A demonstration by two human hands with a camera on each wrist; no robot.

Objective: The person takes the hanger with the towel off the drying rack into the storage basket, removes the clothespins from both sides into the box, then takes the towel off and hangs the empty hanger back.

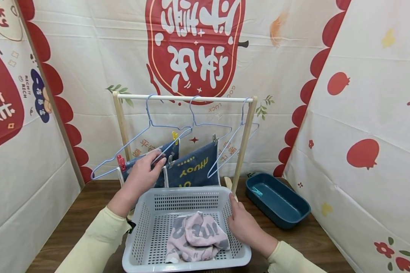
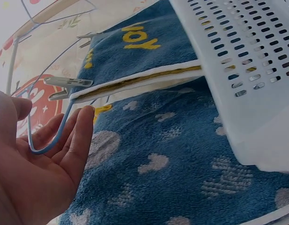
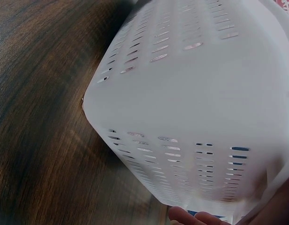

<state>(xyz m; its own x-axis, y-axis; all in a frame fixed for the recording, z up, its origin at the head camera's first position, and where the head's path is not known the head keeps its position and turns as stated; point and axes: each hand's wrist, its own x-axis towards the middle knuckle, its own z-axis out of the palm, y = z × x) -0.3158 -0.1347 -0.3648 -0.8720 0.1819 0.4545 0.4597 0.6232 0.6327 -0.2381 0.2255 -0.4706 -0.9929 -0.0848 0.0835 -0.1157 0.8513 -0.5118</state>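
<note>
My left hand is at the left end of the middle blue hanger. In the left wrist view its loosely bent fingers lie around the hanger's end, the thumb apart. Grey clips hold a dark blue towel with yellow letters on that hanger. Beside it hangs a blue patterned towel, with a red clip and a yellow clip. My right hand grips the right rim of a light grey plastic basket. Inside lies a crumpled pink-and-grey towel.
The hangers hang from a rack's white rod with wooden posts. A third, bare hanger is at its right end. A dark teal tub with a light blue clip stands right on the wooden table.
</note>
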